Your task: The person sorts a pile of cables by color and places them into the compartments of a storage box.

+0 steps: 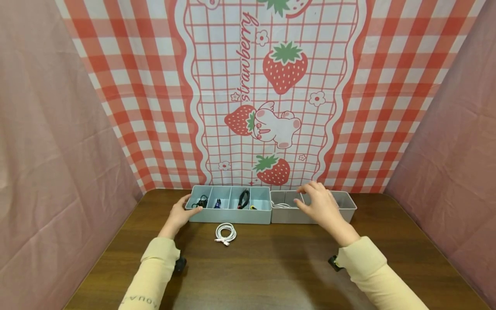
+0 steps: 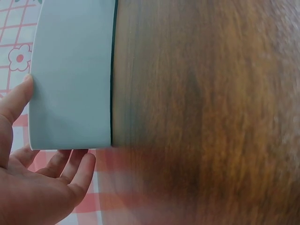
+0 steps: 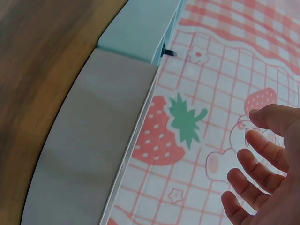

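My left hand [image 1: 179, 216] rests at the left end of a light blue divided box [image 1: 228, 216]. Its thumb touches the front rim, and its loosely bent fingers lie by the end wall. Inside the box are a black cable [image 1: 202, 202], a small dark blue connector [image 1: 218, 203], a coiled black cable [image 1: 240, 201] and a yellow-tipped item [image 1: 253, 208]. Over a grey divided box [image 1: 292, 218] hovers my right hand [image 1: 320, 206], fingers spread and holding nothing. A white cable [image 1: 280, 205] lies in the grey box's left part. Another coiled white cable [image 1: 224, 240] sits before the blue box.
Both boxes stand end to end along the back of a brown wooden table [image 1: 263, 267]. A strawberry-patterned cloth [image 1: 217, 142] hangs directly behind them. Pink curtains [image 1: 50, 172] close off both sides. Part of the grey box is hidden by my right hand.
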### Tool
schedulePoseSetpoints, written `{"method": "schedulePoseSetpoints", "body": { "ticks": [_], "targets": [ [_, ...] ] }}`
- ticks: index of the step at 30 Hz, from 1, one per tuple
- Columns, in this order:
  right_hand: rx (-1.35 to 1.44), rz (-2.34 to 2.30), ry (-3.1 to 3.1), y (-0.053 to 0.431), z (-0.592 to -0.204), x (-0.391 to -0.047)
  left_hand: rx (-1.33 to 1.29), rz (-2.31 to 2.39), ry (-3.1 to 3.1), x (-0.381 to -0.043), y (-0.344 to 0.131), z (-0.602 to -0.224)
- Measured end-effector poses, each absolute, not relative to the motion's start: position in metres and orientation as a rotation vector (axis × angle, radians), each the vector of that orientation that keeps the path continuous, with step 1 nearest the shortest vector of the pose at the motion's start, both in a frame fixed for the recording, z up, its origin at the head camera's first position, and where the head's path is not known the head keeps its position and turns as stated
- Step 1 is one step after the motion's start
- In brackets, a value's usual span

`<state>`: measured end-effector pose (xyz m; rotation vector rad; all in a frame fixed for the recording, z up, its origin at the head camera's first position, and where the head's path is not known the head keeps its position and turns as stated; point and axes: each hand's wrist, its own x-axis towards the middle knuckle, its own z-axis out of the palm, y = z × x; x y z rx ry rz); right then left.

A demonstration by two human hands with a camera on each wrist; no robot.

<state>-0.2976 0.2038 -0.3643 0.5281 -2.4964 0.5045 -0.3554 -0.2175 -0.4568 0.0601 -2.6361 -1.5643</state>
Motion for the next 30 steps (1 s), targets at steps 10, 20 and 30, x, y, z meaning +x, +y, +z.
{"method": "schedulePoseSetpoints", "body": {
  "ticks": [10,20,30],
  "targets": [
    [0.582,0.581,-2.452,0.178,-0.364,-0.299,0.056,-1.577,-2.634,-0.353,-0.218,-0.456],
    [0.626,0.664,-2.42,0.154,-0.366,-0.297,0.054,-1.597,-2.638,-0.354,-0.217,-0.458],
    [0.664,0.757,-2.421,0.136,-0.379,-0.301,0.041,-1.585,-2.624,-0.356,-0.217,-0.459]
  ]
}}
